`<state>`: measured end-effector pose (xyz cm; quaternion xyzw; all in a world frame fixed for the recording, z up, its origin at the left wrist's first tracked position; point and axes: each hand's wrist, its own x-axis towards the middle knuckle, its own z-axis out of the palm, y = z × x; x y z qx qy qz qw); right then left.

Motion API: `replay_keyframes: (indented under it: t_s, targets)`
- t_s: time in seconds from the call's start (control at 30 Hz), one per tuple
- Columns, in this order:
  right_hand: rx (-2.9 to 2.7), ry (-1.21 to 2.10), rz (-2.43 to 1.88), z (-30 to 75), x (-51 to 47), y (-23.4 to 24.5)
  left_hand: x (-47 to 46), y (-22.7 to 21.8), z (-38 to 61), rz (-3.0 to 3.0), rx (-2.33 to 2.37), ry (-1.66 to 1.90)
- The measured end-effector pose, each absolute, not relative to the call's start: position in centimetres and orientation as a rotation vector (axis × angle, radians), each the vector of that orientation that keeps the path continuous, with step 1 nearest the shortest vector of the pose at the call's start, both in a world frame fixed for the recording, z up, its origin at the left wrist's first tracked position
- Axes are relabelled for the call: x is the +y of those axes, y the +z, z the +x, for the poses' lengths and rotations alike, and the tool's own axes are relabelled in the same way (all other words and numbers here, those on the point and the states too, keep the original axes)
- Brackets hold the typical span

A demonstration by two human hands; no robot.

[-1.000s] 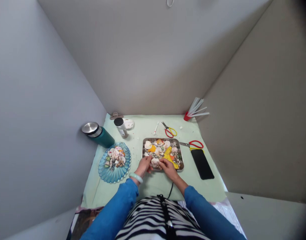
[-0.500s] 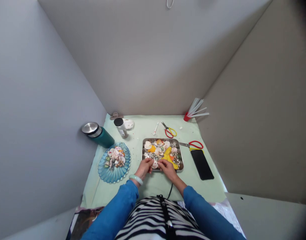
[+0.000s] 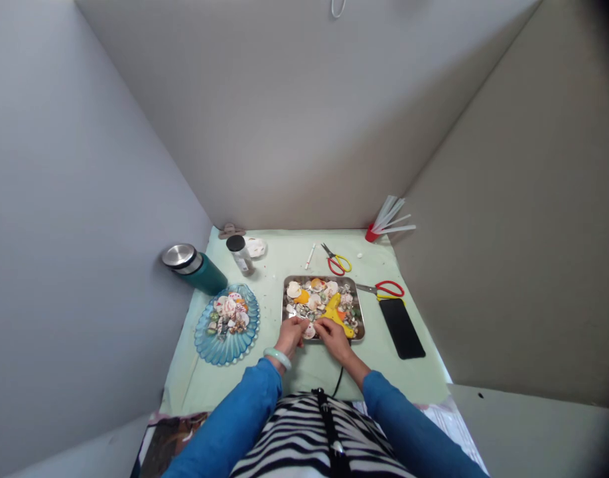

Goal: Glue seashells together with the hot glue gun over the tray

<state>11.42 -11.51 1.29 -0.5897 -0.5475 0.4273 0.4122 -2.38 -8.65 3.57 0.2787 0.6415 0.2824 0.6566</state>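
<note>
Shell (image 3: 309,331) between left hand (image 3: 290,336) and right hand (image 3: 334,337) at tray's (image 3: 357,300) near edge, both similarly close; can't tell if fingertips clamp it

The glue gun (image 3: 333,310) is yellow, the larger shells (image 3: 294,290) white and orange, the dish (image 3: 227,353) translucent blue. The flask (image 3: 211,276) is teal and silver, the phone (image 3: 402,328) black, the scissors (image 3: 367,288) red-and-yellow-handled, the cloth (image 3: 279,259) pale green, the sleeves (image 3: 239,408) blue, the top (image 3: 294,431) black-and-white striped.
</note>
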Motion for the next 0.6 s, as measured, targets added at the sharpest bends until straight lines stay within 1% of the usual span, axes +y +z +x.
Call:
replay_keyframes:
  t_s: [0.3, 0.6]
  targets:
    - [-1.296, 1.151, -1.491, 11.44, -11.29, 0.36, -8.58, 3.93, -3.06, 0.551, 1.325, 0.637]
    - [-1.295, 1.136, -1.5, 11.27, -11.29, 0.58, -8.66, 4.1, -2.98, 0.548, 1.291, 0.66]
